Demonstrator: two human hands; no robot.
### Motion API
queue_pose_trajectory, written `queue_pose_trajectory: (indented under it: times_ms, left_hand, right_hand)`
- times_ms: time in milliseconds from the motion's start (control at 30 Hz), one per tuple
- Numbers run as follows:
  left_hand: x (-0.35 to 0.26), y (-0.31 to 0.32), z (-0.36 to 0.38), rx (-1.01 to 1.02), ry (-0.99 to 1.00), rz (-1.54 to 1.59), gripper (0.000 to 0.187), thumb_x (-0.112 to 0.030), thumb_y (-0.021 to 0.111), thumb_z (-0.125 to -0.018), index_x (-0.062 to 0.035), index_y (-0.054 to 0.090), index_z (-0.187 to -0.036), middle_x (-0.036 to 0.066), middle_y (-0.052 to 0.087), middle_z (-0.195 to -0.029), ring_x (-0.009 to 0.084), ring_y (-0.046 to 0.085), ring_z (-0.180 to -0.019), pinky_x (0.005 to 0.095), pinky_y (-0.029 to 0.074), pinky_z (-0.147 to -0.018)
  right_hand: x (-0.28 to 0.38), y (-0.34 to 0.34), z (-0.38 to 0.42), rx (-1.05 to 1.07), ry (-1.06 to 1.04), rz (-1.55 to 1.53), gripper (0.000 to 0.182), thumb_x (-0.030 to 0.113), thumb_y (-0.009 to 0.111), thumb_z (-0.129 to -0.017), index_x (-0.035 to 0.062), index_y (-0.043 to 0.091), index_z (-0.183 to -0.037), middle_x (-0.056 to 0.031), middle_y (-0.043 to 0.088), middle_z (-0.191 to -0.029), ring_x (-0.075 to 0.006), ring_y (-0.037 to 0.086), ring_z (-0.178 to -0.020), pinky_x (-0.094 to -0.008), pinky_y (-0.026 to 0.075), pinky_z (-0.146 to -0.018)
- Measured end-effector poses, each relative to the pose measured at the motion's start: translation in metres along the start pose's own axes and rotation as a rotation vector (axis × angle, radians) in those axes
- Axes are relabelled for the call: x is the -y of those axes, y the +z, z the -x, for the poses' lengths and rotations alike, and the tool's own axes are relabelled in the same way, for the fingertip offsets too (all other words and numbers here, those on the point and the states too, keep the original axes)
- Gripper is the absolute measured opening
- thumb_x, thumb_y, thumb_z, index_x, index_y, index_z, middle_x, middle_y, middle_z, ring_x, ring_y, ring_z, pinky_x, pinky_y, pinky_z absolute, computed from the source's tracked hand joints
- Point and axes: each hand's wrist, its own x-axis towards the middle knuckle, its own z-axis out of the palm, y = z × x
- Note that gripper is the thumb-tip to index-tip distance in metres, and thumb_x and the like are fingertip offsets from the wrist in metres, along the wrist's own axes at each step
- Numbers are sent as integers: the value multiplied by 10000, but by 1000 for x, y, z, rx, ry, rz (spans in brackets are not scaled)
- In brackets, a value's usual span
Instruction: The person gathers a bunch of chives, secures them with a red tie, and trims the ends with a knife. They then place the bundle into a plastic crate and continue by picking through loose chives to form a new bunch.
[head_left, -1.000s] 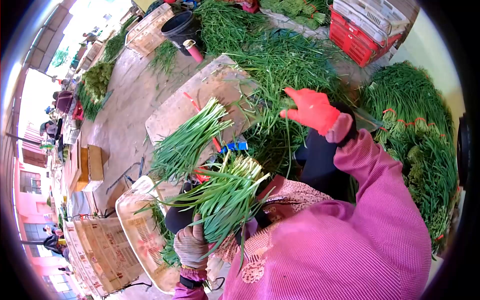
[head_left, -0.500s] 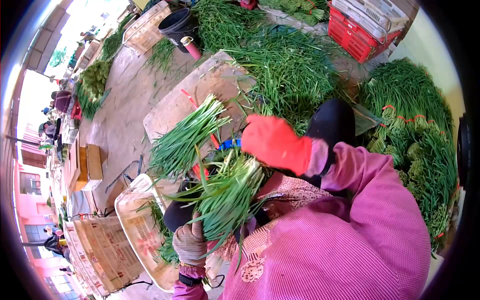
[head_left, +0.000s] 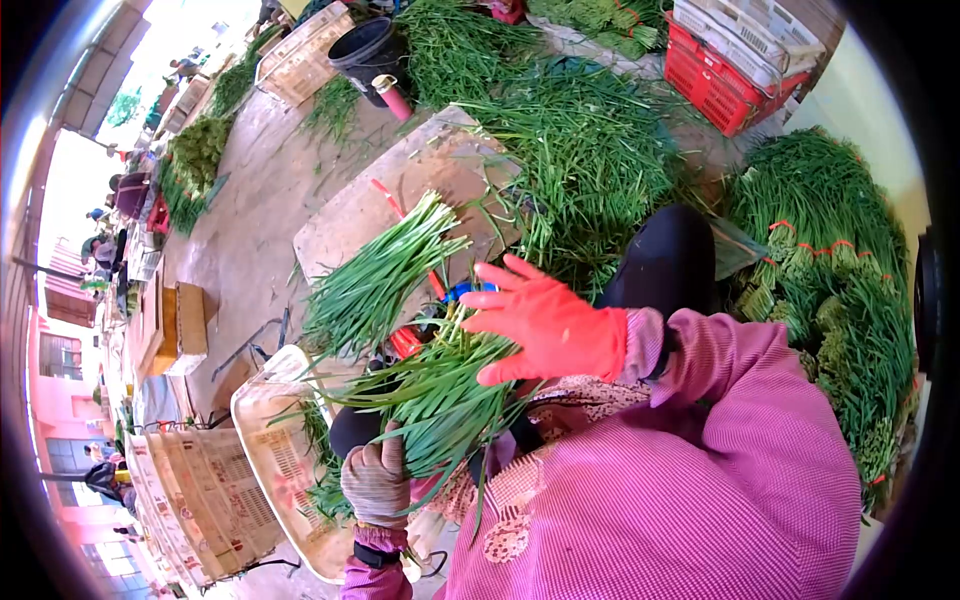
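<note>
Low, left of centre, the left hand [head_left: 376, 484] had the leafy end of the green bunch [head_left: 440, 405] in its grip! Mid-frame, the right hand [head_left: 550, 325], grip splayed wide, was at the stem end; a second bunch [head_left: 385, 270] lay partly over the board [head_left: 345, 222].

From the person's head, the only camera looks forward and steeply down over a pink checked top [head_left: 660, 490], near enough that the right hand [head_left: 550, 325] and left hand [head_left: 377, 485] show large in the near part of the scene. Its very wide, round-edged view curves the surroundings, reaching a red crate [head_left: 705, 80] at the far right, and it is rolled, so the pink building [head_left: 62, 402] at the far left appears tipped sideways.
</note>
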Motion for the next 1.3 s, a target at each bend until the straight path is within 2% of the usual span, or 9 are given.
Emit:
queue_pose_trajectory:
  times_ms: [167, 333, 500, 600, 733, 867, 1000, 1167, 1300]
  left_hand:
    - [4, -2, 2, 18, 30, 17, 436, -107, 621, -787, -158, 601, -1219, 68, 529, -736, 276, 573, -658, 414, 514, -662]
    - [6, 1, 9, 7, 25, -3, 436, -112, 621, -782, -158, 596, -1215, 71, 514, -731, 275, 563, -659, 429, 520, -679]
    - [11, 1, 10, -28, 46, -15, 429, -116, 615, -799, -176, 601, -1223, 65, 540, -794, 264, 573, -719, 423, 526, -727]
    - [10, -4, 5, -46, 73, -5, 407, -120, 618, -807, -180, 608, -1209, 62, 559, -830, 260, 578, -741, 425, 527, -759]
    - [10, -14, 5, 40, 58, -22, 378, -136, 636, -821, -185, 602, -1194, 53, 582, -897, 248, 585, -788, 432, 522, -811]
    - [13, -15, 8, 18, 63, -64, 386, -149, 650, -818, -187, 566, -1193, 48, 585, -935, 246, 587, -806, 436, 516, -827]
    - [16, -11, 9, -40, 117, -39, 390, -151, 656, -808, -186, 566, -1186, 47, 574, -922, 248, 585, -803, 437, 517, -830]
    - [14, -14, -1, -18, 136, 29, 486, -92, 648, -742, -159, 589, -1221, 74, 583, -876, 278, 594, -787, 438, 526, -770]
    - [16, -10, 2, -7, 159, -61, 467, -146, 683, -777, -213, 570, -1225, 34, 535, -850, 239, 575, -739, 423, 533, -756]
  right_hand:
    - [15, -1, -9, -29, -170, 53, 100, 179, 634, -763, 137, 667, -847, -51, 644, -1027, -283, 520, -1237, -563, 279, -1151]
    - [-36, -12, -7, -212, 23, 478, 52, 160, 626, -776, 114, 615, -752, -87, 599, -820, -279, 599, -1006, -476, 425, -1044]
    - [-29, -29, -3, 220, 401, -203, 551, 564, 531, -933, 53, 666, -776, -162, 587, -790, -380, 605, -887, -437, 484, -797]
    - [-26, -10, -7, 508, 427, -338, 706, 708, 464, -896, 41, 685, -827, -205, 632, -993, -421, 592, -1032, -489, 477, -874]
    - [-22, 8, -10, 117, 204, -40, 684, 696, 488, -888, 37, 673, -890, -180, 619, -1161, -477, 413, -1308, -572, 304, -1096]
    - [-21, -10, -23, 465, 332, -52, 661, 661, 503, -900, 24, 672, -852, -160, 639, -1129, -478, 362, -1350, -585, 232, -1129]
    - [-21, -4, -12, 331, 238, -271, 502, 543, 561, -934, 58, 687, -902, -164, 564, -1358, -464, 318, -1395, -561, 225, -1151]
    - [-7, 0, -19, 686, 296, -334, 761, 766, 473, -844, 240, 554, -1388, -221, 282, -1561, -482, 58, -1467, -536, 10, -1190]
    - [4, 16, -17, 603, 314, -340, 619, 644, 584, -864, 169, 660, -1254, -186, 302, -1560, -430, 84, -1480, -549, 38, -1187]
